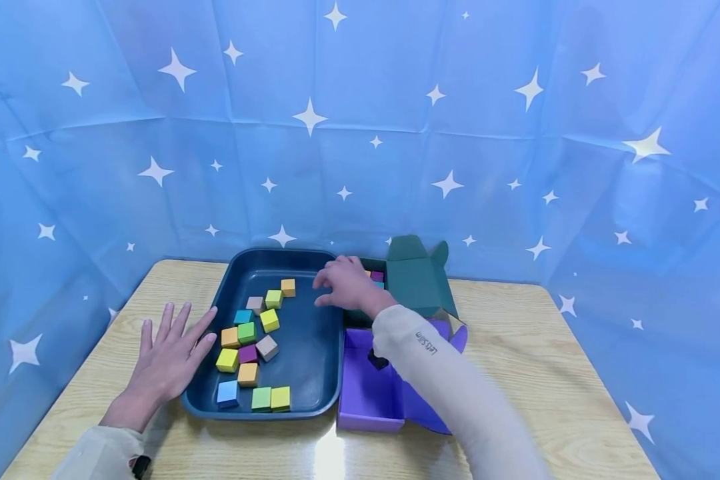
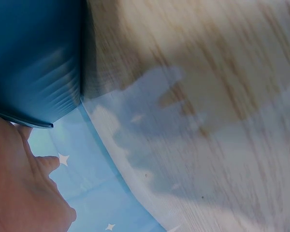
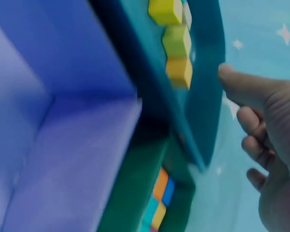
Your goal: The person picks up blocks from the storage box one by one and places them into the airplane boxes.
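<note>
A dark blue tray [image 1: 312, 353] holds loose coloured cubes, among them a yellow cube [image 1: 269, 321], a purple cube [image 1: 248, 353] and an orange cube [image 1: 288, 288] toward the far side. My left hand [image 1: 171, 357], fingers straight and spread, lies at the tray's left rim; the left wrist view shows it by the tray's outer wall [image 2: 34, 63]. Over the tray's right rim, beside the green box [image 1: 417, 287], hovers my right hand [image 1: 349, 285]. Its fingers are loosely bent with nothing between them, as the right wrist view also shows. It partly hides the green box, where several cubes [image 3: 159, 183] sit.
A purple box [image 1: 369, 387] with its lid folded open stands right of the tray, in front of the green box. My right forearm crosses above it. A blue curtain with white stars [image 1: 396, 80] surrounds the wooden table [image 1: 534, 373].
</note>
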Available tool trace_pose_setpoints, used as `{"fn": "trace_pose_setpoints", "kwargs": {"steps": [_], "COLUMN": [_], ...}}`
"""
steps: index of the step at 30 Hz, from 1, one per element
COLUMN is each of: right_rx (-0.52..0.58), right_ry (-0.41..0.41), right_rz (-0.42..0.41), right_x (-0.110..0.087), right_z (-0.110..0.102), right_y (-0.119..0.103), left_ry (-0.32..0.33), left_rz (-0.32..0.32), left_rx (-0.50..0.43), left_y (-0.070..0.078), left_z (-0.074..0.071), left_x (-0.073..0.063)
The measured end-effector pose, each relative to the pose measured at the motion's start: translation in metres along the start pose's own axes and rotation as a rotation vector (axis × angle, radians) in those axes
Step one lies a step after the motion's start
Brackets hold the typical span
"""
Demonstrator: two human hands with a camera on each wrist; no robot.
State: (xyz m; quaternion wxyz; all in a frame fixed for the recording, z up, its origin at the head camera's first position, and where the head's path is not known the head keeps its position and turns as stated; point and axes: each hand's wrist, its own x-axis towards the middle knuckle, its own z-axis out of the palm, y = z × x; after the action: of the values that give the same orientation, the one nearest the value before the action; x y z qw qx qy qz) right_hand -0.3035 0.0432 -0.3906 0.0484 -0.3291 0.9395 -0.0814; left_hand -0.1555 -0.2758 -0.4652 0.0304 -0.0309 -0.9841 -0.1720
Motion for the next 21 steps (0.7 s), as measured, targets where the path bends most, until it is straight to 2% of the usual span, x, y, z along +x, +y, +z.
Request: {"fn": "trace_pose_setpoints", "kwargs": {"steps": [5,8,14,21], "right_rx": [0.045,0.057,0.076,0.070], "right_ry": [-0.082,-0.118,-0.160,-0.187], "right_rz": [-0.124,-0.168,-0.206,-0.214], "right_x": [0.006,0.009,0.014,0.017], "right_z": [0.009,0.016,0.031,0.041], "right_y": [-0.030,-0.045,-0.066,-0.076], "left_ry": [-0.002,0.001,0.009,-0.001], "left_rz": [-0.003,-0.001,0.005,-0.001], "left_rx": [0.003,0.005,0.006,-0.004], "left_y": [0.001,0.001,0.001,0.001], "left_z": [0.000,0.000,0.000,-0.001], "left_x": [0.000,0.000,0.000,0.000]}}
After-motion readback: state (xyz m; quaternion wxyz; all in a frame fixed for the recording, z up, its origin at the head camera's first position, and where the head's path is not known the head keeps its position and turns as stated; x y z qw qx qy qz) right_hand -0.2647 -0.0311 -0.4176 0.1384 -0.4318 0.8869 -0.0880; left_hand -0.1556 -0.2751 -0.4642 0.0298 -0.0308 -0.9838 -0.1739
